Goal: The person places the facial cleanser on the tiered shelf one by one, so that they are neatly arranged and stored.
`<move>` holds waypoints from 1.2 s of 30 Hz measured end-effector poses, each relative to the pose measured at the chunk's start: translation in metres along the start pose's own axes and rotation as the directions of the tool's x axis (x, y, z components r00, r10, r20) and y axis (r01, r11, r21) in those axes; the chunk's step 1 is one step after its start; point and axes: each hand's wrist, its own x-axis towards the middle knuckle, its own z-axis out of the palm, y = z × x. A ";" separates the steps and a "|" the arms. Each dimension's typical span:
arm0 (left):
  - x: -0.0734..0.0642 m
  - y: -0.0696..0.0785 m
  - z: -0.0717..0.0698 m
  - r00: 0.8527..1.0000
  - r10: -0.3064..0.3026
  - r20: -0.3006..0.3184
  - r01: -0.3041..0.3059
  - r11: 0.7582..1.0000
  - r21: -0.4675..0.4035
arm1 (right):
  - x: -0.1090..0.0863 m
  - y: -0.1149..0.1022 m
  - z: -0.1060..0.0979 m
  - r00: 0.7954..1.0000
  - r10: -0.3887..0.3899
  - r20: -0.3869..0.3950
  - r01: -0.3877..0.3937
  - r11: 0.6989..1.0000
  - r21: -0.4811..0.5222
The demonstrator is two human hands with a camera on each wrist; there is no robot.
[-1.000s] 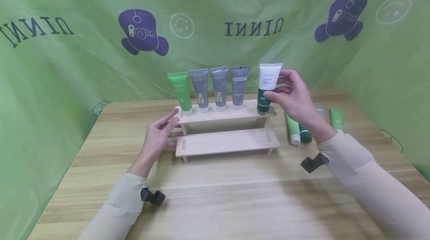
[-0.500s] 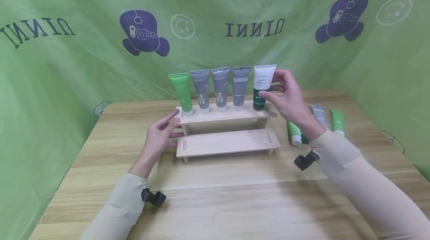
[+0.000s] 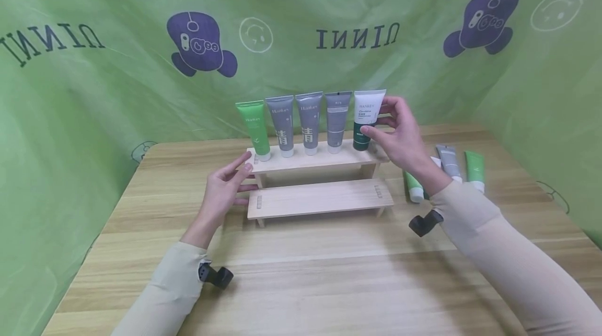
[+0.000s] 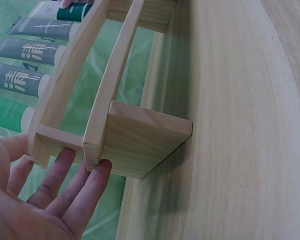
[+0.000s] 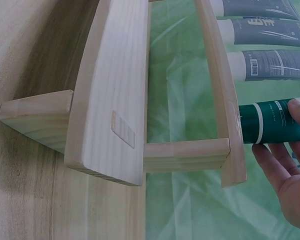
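Tube (image 3: 368, 108), white over dark green, stands upright near the right end of the upper shelf (image 3: 310, 161); cap looks seated. Your right hand (image 3: 400, 131) has its grip clamped on it, thumb in front, fingers round the far side. Keep it plumb, check the cap sits flat, then loosen thumb and fingers together and back out rightward; the plain grey tube (image 3: 336, 124) is just beside, and a nudge could topple it. Your left hand (image 3: 223, 184) has its grip apart, fingers spread against the shelf's left end by the bright green tube (image 3: 254, 129); brace there, don't push. Lower shelf (image 3: 320, 199) sits in front. Table (image 3: 301, 278), right side: more tubes lying, including a green one (image 3: 475, 166).
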 end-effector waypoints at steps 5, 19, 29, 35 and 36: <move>0.001 0.000 0.001 1.000 0.002 -0.001 -0.002 1.000 -0.002 | 0.001 0.000 -0.001 1.000 0.004 0.011 -0.004 1.000 0.006; 0.001 0.001 0.001 1.000 0.006 0.002 -0.006 1.000 -0.008 | 0.000 0.004 -0.002 0.999 0.014 0.029 -0.015 0.999 0.031; 0.000 0.000 0.002 1.000 0.003 -0.001 -0.003 1.000 -0.012 | -0.007 0.011 -0.007 0.998 0.051 0.032 -0.052 0.998 0.040; 0.000 0.000 0.001 1.000 0.007 -0.008 -0.007 1.000 -0.008 | -0.014 0.013 -0.017 0.999 0.036 0.034 -0.038 0.998 0.049; 0.000 0.001 0.001 1.000 0.007 -0.007 -0.007 1.000 -0.007 | -0.015 0.013 -0.019 0.999 0.032 0.028 -0.033 0.999 0.041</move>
